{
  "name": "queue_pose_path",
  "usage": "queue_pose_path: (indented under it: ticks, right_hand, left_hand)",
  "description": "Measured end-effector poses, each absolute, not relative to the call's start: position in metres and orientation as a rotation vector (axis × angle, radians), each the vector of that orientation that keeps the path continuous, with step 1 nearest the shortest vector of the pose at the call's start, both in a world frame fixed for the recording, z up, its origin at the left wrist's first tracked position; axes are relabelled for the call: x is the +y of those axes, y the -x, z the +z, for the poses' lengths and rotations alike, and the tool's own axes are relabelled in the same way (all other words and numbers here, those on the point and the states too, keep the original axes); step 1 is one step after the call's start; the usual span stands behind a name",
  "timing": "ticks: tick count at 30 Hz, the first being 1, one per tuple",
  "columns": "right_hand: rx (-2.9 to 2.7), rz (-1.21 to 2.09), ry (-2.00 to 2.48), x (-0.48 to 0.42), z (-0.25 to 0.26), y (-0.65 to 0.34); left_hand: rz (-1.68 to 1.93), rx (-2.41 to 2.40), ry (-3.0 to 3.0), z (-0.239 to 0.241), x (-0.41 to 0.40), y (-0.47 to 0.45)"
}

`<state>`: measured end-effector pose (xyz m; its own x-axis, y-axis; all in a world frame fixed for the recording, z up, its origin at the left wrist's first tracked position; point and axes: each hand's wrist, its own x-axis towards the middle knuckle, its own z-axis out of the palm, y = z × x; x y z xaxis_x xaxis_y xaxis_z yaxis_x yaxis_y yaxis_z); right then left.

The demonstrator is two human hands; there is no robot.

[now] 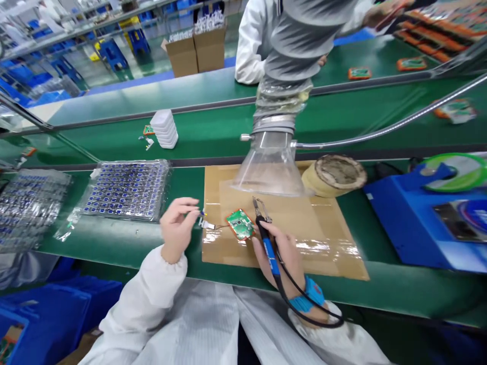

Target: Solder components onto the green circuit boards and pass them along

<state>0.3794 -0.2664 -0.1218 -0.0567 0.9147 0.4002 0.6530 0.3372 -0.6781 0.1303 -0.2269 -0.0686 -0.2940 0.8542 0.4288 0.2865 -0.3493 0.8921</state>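
Observation:
My left hand [177, 228] is pinched at the mat's left edge, thumb and forefinger close together on a small blue part [203, 213] too tiny to identify. Just below those fingertips lies a white connector [207, 224], its thin wires running to a green circuit board [240, 224] in an orange frame. My right hand [283, 248] grips a soldering iron [269, 248] with a blue and black handle, tip pointing away from me. The fingers of that hand are beside the board's right edge. A brown cardboard mat [323, 248] lies under the board.
A clear fume hood [268, 167] hangs over the mat's far side. Behind it stands a round yellowish pot [335, 175]. A blue solder-wire feeder [403, 208] is at right; a tray of small parts [125, 188] and stacked white boxes [164, 129] are left. Opposite, a co-worker's sleeve [251, 45] shows.

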Motion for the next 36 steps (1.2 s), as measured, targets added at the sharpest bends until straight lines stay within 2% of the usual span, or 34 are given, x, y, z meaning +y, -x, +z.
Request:
queue_pose_path:
  ticks: [5, 12, 16, 23, 36]
  right_hand:
    - [-1.673, 0.584, 1.36, -0.268, -0.122, -0.377]
    - [-1.77, 0.556, 1.426, -0.266, -0.117, -0.374]
    - [-1.739, 0.59, 1.358, -0.27, -0.115, -0.372]
    - [-1.44, 0.986, 1.174, -0.273, -0.104, -0.35]
    - [-1.296, 1.13, 1.135, -0.268, -0.099, -0.345]
  left_hand:
    - [0.916, 1.268, -1.292, -0.073, -0.232, -0.164]
    - [0.691, 1.316, -1.152, -0.078, -0.24, -0.162]
    - [0.649, 1.312, -1.097, -0.076, -0.245, -0.161]
    - [0.707, 1.261, -1.163, -0.07, -0.251, -0.168]
    - [0.731, 1.198, -1.186, -0.071, -0.255, -0.167]
